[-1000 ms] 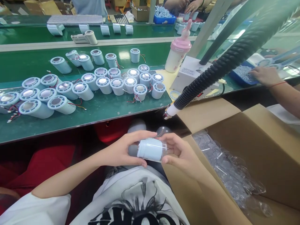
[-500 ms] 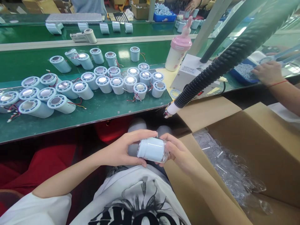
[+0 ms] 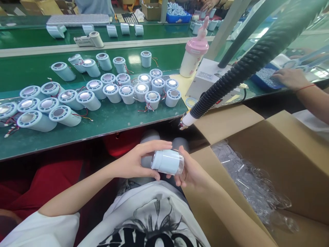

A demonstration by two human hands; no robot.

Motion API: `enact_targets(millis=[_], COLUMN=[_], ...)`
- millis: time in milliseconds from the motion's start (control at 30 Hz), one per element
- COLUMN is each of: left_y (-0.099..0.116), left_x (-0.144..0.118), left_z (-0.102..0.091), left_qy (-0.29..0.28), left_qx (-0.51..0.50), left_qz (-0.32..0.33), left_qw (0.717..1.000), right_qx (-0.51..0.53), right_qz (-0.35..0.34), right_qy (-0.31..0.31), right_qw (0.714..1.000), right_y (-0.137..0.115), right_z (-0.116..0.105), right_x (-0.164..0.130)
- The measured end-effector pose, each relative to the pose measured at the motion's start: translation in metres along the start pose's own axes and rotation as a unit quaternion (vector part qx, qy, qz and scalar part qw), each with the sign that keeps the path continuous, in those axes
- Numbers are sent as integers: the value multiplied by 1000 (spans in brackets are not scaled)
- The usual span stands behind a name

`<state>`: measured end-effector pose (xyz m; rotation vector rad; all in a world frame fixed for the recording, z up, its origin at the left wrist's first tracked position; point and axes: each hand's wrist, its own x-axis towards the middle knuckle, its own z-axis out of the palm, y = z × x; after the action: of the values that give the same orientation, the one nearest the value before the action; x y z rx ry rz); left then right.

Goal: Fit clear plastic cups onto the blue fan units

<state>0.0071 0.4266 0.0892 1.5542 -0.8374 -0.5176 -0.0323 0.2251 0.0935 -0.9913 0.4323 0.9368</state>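
Above my lap lies a light-blue cylinder (image 3: 165, 162) on its side, with a clear plastic cover (image 3: 181, 164) over its right end. My left hand (image 3: 136, 159) grips the cylinder from the left, thumb below and fingers along the top. Around the clear end, my right hand (image 3: 193, 171) holds it from the right and beneath, its fingers partly hidden. On the green bench (image 3: 113, 118) ahead stand several similar light-blue cylinders (image 3: 87, 99) with round silvery centres and thin coloured wires.
An open carton (image 3: 288, 157) of clear plastic covers (image 3: 239, 178) stands at my right. A black ribbed hose (image 3: 231, 75) with a nozzle hangs over the bench edge. Beyond are a pink-topped bottle (image 3: 196, 48), a white box (image 3: 203, 77), and another person's hand (image 3: 289, 79) at a blue tray.
My right hand has shifted around the clear end, its thumb lifting off the front and its fingers lower. The cylinder stays nearly in place in my left hand.
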Motion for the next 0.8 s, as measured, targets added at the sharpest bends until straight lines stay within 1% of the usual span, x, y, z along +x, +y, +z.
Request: enact_targets(millis=[133,200,233,267,300,333,367,400,433,467,500,533,567,600,633,700,733,767,800], left_y=[3,7,9,11,14,15,17,18,19,20,20,21,21,21,21,22,22,23,23], left_x=[1,0,-1,-2,-3,-4,-5,-6,-6,-6,-6,-6,-6,-6,-5,-6,-6,-7,-7], left_z=[2,3,3,4,5,5,6,7,8,8,9,9,9,9,8,6,5,4,3], left_qy=[3,12,19,24,28,31,30,29,29,31,34,37,38,36,31,15,8,3,0], left_qx=[-3,-12,-19,-28,-39,-52,-67,-81,-96,-109,-120,-128,-131,-127,-118,-84,-65,-50,-45], left_qz=[8,-8,-22,-39,-58,-78,-97,-114,-126,-134,-138,-139,-138,-138,-138,-127,-116,-106,-99], left_qw=[1000,1000,999,999,997,995,993,990,987,984,983,981,981,982,983,988,991,993,994], right_qx=[-3,-30,-50,-74,-106,-145,-192,-248,-310,-369,-419,-454,-471,-465,-438,-339,-282,-231,-196], right_qz=[59,60,38,-3,-69,-156,-257,-360,-452,-523,-570,-592,-594,-580,-553,-465,-421,-387,-359], right_qy=[-31,-44,-37,-19,12,47,79,98,96,80,59,42,30,24,17,-20,-43,-58,-63], right_qw=[998,997,997,997,992,976,944,894,831,764,704,665,652,668,709,817,861,891,910], right_y=[-3,-1,2,5,8,12,15,19,21,22,23,23,22,21,20,18,17,17,16], right_z=[4,3,2,-1,-4,-7,-11,-15,-19,-22,-24,-25,-25,-25,-24,-21,-20,-18,-18], right_x=[-5,-6,-6,-6,-6,-5,-5,-5,-4,-4,-5,-5,-6,-7,-8,-11,-12,-13,-14])
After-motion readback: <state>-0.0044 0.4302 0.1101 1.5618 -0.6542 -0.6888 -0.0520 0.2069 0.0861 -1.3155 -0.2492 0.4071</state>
